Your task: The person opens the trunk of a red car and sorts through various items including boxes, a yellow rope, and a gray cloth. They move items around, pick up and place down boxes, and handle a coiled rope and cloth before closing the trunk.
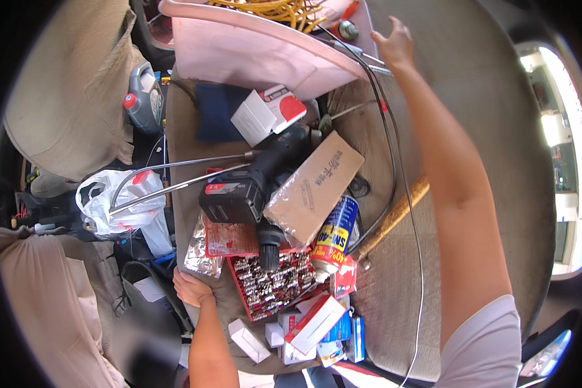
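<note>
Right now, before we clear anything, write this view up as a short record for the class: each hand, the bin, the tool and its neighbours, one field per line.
Left hand: at the edge of the padded surface, near a silver packet
Right hand: fingers spread, beside the bin's right end
Bin: pink, yellow cable inside
Tool: black drill
Beside drill: brown cardboard box
Near box: spray can, nozzle toward the person
</note>
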`<state>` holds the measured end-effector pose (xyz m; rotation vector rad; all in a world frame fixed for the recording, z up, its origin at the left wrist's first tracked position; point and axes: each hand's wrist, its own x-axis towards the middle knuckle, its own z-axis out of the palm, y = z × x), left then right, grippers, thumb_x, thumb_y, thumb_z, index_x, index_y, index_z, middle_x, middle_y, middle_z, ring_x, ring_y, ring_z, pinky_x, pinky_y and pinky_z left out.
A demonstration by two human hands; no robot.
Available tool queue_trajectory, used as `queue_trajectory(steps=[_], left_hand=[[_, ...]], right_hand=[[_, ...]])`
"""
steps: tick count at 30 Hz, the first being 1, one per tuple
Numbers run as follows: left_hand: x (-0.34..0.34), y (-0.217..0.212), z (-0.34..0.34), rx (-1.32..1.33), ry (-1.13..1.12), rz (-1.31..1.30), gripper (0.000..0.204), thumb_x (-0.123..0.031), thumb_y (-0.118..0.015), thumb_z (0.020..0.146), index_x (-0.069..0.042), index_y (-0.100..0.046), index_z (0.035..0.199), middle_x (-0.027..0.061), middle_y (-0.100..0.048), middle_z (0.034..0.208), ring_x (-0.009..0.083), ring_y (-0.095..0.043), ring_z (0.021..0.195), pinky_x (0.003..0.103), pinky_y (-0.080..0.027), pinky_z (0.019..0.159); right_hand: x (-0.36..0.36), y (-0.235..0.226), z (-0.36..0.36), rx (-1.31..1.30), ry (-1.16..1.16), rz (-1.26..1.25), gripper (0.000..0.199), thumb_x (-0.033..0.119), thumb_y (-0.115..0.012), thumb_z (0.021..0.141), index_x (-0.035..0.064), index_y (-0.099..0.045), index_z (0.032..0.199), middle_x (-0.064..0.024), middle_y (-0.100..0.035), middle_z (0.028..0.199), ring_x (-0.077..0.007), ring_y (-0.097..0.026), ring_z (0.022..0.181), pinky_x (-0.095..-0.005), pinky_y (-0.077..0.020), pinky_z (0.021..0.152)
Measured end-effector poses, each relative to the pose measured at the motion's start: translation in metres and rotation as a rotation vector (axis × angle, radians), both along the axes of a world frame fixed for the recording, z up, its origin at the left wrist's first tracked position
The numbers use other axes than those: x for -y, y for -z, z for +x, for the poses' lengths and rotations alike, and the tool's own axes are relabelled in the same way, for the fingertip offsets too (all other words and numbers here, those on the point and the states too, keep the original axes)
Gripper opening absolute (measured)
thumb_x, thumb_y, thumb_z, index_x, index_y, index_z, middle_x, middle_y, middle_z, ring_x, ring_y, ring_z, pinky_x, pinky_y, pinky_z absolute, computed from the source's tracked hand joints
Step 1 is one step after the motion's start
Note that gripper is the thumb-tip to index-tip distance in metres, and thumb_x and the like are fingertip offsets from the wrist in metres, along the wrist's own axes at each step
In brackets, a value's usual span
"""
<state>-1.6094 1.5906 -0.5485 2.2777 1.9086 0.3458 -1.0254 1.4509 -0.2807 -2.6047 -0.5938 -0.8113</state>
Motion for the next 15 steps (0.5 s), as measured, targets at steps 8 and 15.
queue_trajectory(steps=[8, 15], left_hand=[[0.002, 0.009, 0.007, 0.020, -0.043, -0.004, 0.040, -0.033, -0.028, 0.092, -0.011, -0.056, 0.110, 0.0107, -0.060, 0.104, 0.0333, -0.055, 0.093, 0.045, -0.041, 0.078], [0.002, 0.001, 0.011, 0.020, -0.012, 0.002, 0.041, -0.034, -0.027, 0.093, -0.011, -0.055, 0.111, 0.0106, -0.059, 0.103, 0.0319, -0.054, 0.093, 0.045, -0.041, 0.077]], right_hand=[[0.118, 0.007, -0.302, -0.733, -0.158, 0.545, 0.030, 0.018, -0.065, 0.078, 0.0023, -0.056, 0.102, -0.0080, -0.062, 0.091, -0.0151, -0.059, 0.086, -0.0271, -0.0476, 0.072], [0.115, 0.062, -0.421, -1.478, 0.491, 0.935, 0.081, 0.050, -0.065, 0.075, 0.0091, -0.027, 0.134, -0.0077, -0.047, 0.119, -0.0175, -0.049, 0.100, -0.0333, -0.0440, 0.077]])
